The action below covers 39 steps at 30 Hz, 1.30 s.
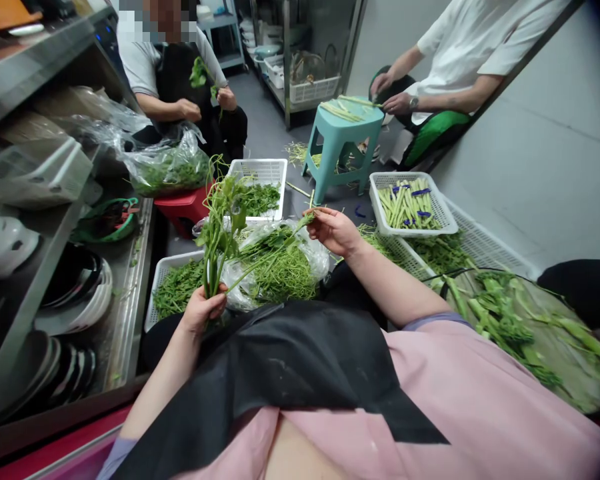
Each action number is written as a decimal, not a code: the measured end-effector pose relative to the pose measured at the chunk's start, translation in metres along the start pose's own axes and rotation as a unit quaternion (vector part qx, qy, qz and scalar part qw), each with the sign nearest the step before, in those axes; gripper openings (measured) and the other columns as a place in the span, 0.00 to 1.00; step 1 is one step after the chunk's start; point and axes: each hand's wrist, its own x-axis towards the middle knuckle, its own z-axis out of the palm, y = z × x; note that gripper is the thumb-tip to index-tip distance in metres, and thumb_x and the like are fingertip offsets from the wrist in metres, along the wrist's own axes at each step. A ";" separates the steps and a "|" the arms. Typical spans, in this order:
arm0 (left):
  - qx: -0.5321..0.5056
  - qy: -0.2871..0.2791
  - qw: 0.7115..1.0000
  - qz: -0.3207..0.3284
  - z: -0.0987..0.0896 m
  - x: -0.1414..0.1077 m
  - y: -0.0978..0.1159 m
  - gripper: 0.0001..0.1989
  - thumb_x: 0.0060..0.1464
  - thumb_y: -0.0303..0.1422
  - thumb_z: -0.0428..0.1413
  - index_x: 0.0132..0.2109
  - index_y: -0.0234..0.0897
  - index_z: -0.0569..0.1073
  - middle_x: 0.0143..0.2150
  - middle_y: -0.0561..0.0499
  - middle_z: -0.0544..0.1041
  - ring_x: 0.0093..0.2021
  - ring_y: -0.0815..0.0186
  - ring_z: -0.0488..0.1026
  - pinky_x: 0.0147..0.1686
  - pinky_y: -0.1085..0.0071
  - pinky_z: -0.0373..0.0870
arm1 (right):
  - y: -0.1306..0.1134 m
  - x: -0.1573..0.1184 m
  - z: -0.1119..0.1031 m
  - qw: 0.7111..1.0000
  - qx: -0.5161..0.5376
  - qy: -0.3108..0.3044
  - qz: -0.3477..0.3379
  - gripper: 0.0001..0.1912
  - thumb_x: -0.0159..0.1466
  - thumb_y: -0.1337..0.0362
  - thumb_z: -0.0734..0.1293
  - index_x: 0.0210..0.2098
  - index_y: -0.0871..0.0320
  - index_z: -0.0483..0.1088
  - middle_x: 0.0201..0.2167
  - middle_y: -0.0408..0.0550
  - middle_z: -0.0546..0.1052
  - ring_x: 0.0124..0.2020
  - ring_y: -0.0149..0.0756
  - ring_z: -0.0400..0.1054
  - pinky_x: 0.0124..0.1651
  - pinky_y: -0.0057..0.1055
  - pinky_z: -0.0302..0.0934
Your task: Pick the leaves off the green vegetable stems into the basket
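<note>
My left hand [204, 308] is closed around a bunch of green shoots [215, 250] with leaves and curly tendrils, held upright. One long shoot [270, 260] slants from that hand towards my right hand [334, 230], whose thumb and fingers pinch its leafy tip. Below and between my hands, an open clear plastic bag [320, 257] holds a heap of thin green stems and tendrils [285, 275]. Left of it is a white basket [163, 270] of leafy greens, partly behind my left hand.
Ahead are another white basket [284, 177], a red stool [187, 203] bearing bagged greens, and a teal stool [330, 150]. Bundled stalks [407, 203] fill a basket at right. Two co-workers handle vegetables. Metal shelving [125, 300] with dishes lines the left; a wall [545, 153] bounds the right.
</note>
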 end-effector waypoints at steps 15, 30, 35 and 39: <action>-0.025 0.019 1.000 -0.005 -0.024 -0.009 0.006 0.21 0.37 0.37 0.69 0.36 0.32 0.70 0.13 0.60 0.63 0.10 0.77 0.54 0.13 0.80 0.50 | 0.022 0.035 -0.032 0.925 -0.362 0.111 -0.012 0.04 0.63 0.70 0.59 0.32 0.58 0.64 0.19 0.39 0.63 0.19 0.25 0.57 0.26 0.24 0.57; -0.036 0.003 0.999 -0.001 -0.014 0.005 0.013 0.21 0.37 0.36 0.69 0.36 0.32 0.71 0.13 0.59 0.64 0.10 0.77 0.54 0.12 0.81 0.48 | -0.016 0.031 0.017 0.593 -0.740 -0.197 -0.247 0.15 0.66 0.63 0.59 0.46 0.56 0.75 0.45 0.51 0.78 0.49 0.40 0.69 0.56 0.41 0.54; -0.016 -0.003 1.000 0.000 -0.009 0.009 0.019 0.21 0.36 0.36 0.70 0.35 0.31 0.72 0.13 0.58 0.63 0.10 0.77 0.54 0.12 0.80 0.48 | -0.008 0.046 0.019 0.637 -0.649 -0.414 -0.027 0.14 0.64 0.62 0.61 0.43 0.56 0.77 0.38 0.47 0.79 0.36 0.33 0.70 0.45 0.32 0.60; 0.008 0.018 1.000 0.002 -0.006 0.011 0.027 0.20 0.36 0.36 0.70 0.34 0.31 0.72 0.14 0.58 0.63 0.12 0.77 0.56 0.13 0.80 0.48 | -0.010 0.041 0.012 0.706 -0.590 -0.391 0.033 0.11 0.60 0.61 0.64 0.37 0.57 0.77 0.36 0.48 0.78 0.34 0.32 0.68 0.41 0.29 0.60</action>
